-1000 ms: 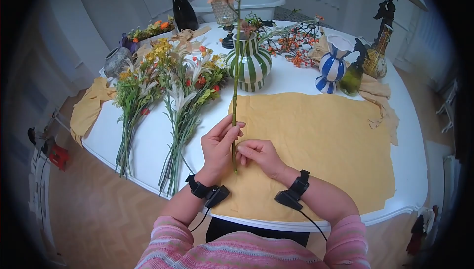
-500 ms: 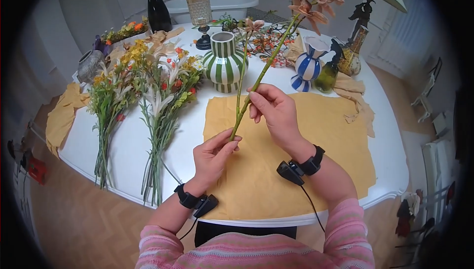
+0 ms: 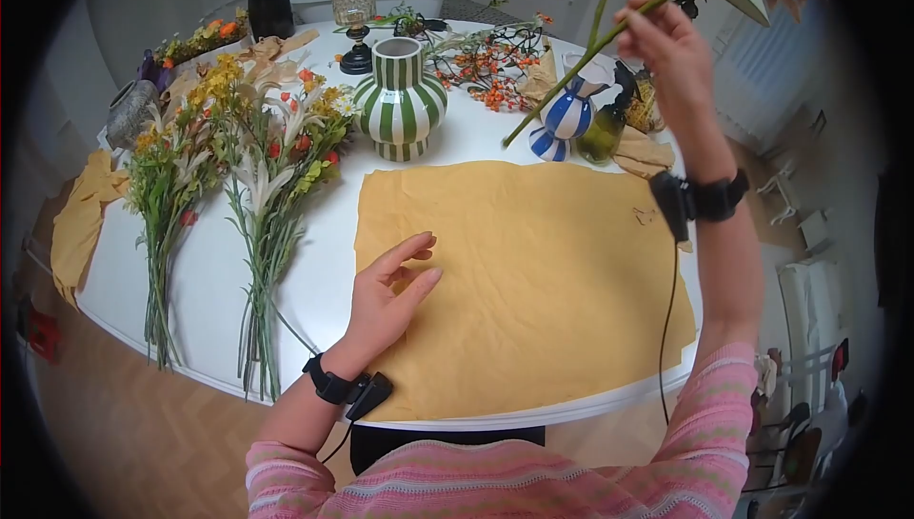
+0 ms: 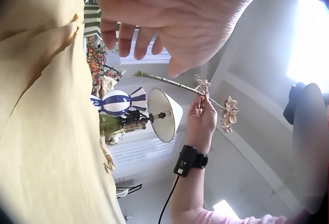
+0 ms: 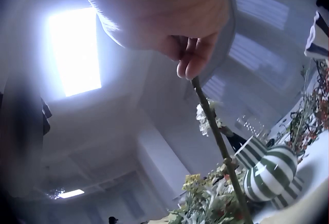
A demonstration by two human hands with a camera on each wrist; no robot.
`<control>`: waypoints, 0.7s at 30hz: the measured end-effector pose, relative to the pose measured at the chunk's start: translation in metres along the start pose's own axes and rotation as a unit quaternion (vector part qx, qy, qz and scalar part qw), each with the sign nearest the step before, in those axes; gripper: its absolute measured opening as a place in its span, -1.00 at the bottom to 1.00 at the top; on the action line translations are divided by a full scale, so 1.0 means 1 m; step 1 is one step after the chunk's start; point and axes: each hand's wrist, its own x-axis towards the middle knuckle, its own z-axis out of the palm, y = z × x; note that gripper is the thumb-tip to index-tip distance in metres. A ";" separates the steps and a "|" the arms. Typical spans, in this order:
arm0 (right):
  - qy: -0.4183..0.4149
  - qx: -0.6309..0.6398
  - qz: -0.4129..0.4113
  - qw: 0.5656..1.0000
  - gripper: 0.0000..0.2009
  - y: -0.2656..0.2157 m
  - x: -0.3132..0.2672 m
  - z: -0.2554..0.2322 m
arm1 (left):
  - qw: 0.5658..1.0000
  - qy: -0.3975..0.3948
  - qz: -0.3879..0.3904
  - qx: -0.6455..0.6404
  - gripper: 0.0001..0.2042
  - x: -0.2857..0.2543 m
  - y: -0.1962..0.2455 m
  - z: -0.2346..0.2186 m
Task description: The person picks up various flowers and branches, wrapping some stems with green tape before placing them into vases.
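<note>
My right hand (image 3: 666,48), raised at the upper right, pinches the green stem (image 3: 571,76) of an artificial orchid. The stem slants, its cut end low toward the table's middle. Pinkish-brown blossoms (image 4: 230,113) show beyond the fingers in the left wrist view; in the head view they reach the top right edge. In the right wrist view the stem (image 5: 218,136) runs down from the fingertips. Above the tan paper sheet (image 3: 533,281), near its left side, my left hand (image 3: 386,300) holds nothing, its fingers loosely bent.
Two flower bunches (image 3: 262,233) lie at the left on the white table (image 3: 209,314). Behind the paper stand a green-striped vase (image 3: 400,105) and a blue-striped vase (image 3: 568,119). Berry branches (image 3: 490,67), a glass goblet (image 3: 352,5), a dark vase (image 3: 270,5) and a lamp (image 4: 165,116) are farther back.
The left hand has let go of the stem and stays over the paper. My right hand has carried the orchid up and to the right, tilting it. The view has turned rightward.
</note>
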 end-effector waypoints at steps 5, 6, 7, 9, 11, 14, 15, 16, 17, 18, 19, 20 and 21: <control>0.015 -0.085 -0.002 0.996 -0.76 0.017 0.081 -0.069 | 0.998 -0.020 -0.050 -0.020 -0.64 0.001 -0.005 0.000; 0.028 -0.097 -0.008 0.995 -0.76 0.020 0.090 -0.075 | 0.998 -0.021 -0.050 -0.020 -0.64 0.001 -0.006 0.000; 0.042 -0.108 -0.015 0.993 -0.77 0.022 0.097 -0.079 | 0.998 -0.019 -0.051 -0.022 -0.64 0.000 -0.007 0.000; 0.041 -0.116 -0.019 0.992 -0.77 0.030 0.108 -0.085 | 0.998 -0.017 -0.052 -0.025 -0.65 0.001 -0.008 0.000; 0.040 -0.123 -0.021 0.991 -0.77 0.036 0.116 -0.089 | 0.996 -0.032 -0.078 -0.002 -0.66 0.000 -0.004 -0.001; 0.050 -0.135 -0.017 0.989 -0.78 0.031 0.122 -0.084 | 0.996 -0.041 -0.080 0.001 -0.67 0.000 -0.005 -0.002; 0.081 -0.115 -0.024 0.990 -0.81 0.024 0.122 -0.083 | 0.996 -0.041 -0.080 0.001 -0.67 0.000 -0.005 -0.002; 0.113 -0.096 -0.031 0.989 -0.84 0.021 0.122 -0.081 | 0.997 -0.043 -0.071 0.006 -0.67 0.000 -0.006 -0.001; 0.112 -0.096 -0.029 0.989 -0.84 0.028 0.132 -0.093 | 0.997 -0.044 -0.062 0.010 -0.68 0.000 -0.007 -0.001; 0.095 -0.127 -0.018 0.987 -0.81 0.039 0.147 -0.111 | 0.997 -0.045 -0.064 0.008 -0.68 0.000 -0.007 -0.001; 0.078 -0.157 -0.007 0.984 -0.78 0.050 0.154 -0.122 | 0.997 -0.046 -0.064 0.012 -0.68 0.000 -0.006 -0.001; 0.078 -0.158 -0.006 0.984 -0.78 0.056 0.151 -0.121 | 0.997 -0.046 -0.063 0.015 -0.69 0.000 -0.005 0.000; 0.078 -0.152 0.008 0.985 -0.78 0.063 0.148 -0.120 | 0.997 -0.046 -0.063 0.013 -0.69 0.000 -0.005 0.000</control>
